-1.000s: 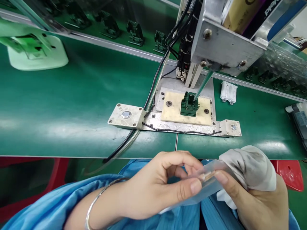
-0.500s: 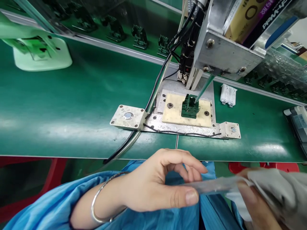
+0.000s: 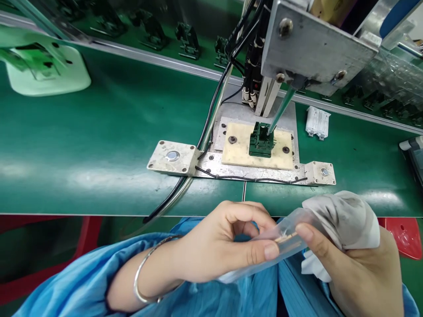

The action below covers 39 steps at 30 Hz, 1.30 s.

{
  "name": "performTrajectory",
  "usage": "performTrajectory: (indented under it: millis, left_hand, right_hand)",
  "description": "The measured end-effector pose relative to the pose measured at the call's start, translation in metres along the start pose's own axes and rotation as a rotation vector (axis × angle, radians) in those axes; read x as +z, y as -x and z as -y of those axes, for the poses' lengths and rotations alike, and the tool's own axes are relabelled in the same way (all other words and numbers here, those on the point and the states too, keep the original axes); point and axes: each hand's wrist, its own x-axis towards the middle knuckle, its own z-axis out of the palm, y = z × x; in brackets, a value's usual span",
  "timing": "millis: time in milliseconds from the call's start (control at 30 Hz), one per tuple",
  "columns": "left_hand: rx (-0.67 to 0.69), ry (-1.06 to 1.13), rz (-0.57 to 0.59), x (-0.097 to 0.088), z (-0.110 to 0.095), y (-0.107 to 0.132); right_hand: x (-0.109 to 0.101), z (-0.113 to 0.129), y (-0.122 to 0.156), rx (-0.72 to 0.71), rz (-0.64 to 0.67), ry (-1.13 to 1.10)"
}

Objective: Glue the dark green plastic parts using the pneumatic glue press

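Between my two hands, just in front of the table edge, is a clear plastic bag (image 3: pixel 299 220) with small thin tan pieces in it; their kind is too small to tell. My left hand (image 3: pixel 228 246), a silver bangle on its wrist, pinches the bag between thumb and fingers. The bag's other end is gripped by my right hand (image 3: pixel 350 268), which also holds a crumpled grey-white cloth (image 3: pixel 346 220). Beyond them a dark green plastic part (image 3: pixel 262 140) sits on a cream plate (image 3: pixel 236 152), with a green nozzle tip (image 3: pixel 280 110) touching or nearly touching its top.
A metal fixture base with a left button box (image 3: pixel 173 156) and a right button box (image 3: pixel 320 173) spans the green table (image 3: pixel 99 145). White parts (image 3: pixel 317 122) lie to the right. Cables (image 3: pixel 211 119) run over the front edge. A red stool (image 3: pixel 403 237) stands below, right.
My right hand and the cloth have moved left and up, into clearer view. The bag now shows more fully between both hands. The view has shifted slightly.
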Motion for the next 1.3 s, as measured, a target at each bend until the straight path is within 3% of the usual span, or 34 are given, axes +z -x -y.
performTrajectory:
  millis: [300, 467, 667, 933, 1033, 1200, 1300]
  left_hand:
    - [0.029, -0.042, 0.124, -0.002, 0.006, 0.000]
    - [0.095, -0.043, 0.113, 0.001, 0.004, 0.000]
    - [-0.011, -0.014, 0.167, 0.001, 0.007, 0.001]
    - [-0.027, 0.127, 0.300, -0.003, 0.020, 0.001]
    - [0.043, 0.213, 0.280, -0.003, 0.024, -0.001]
    - [0.120, 0.161, 0.202, -0.006, 0.027, -0.005]
    - [0.147, 0.157, 0.180, -0.007, 0.028, -0.006]
  right_hand:
    - [0.005, -0.009, 0.006, -0.001, -0.049, -0.057]
    - [0.000, -0.014, 0.015, 0.041, -0.158, 0.033]
    - [0.000, -0.018, 0.013, 0.061, 0.065, -0.070]
    - [0.007, -0.017, 0.012, -0.039, 0.060, -0.035]
    - [0.008, -0.020, 0.015, -0.049, 0.066, -0.034]
    - [0.010, -0.023, 0.014, -0.023, 0.089, -0.046]
    - [0.012, -0.024, 0.012, -0.079, 0.023, 0.070]
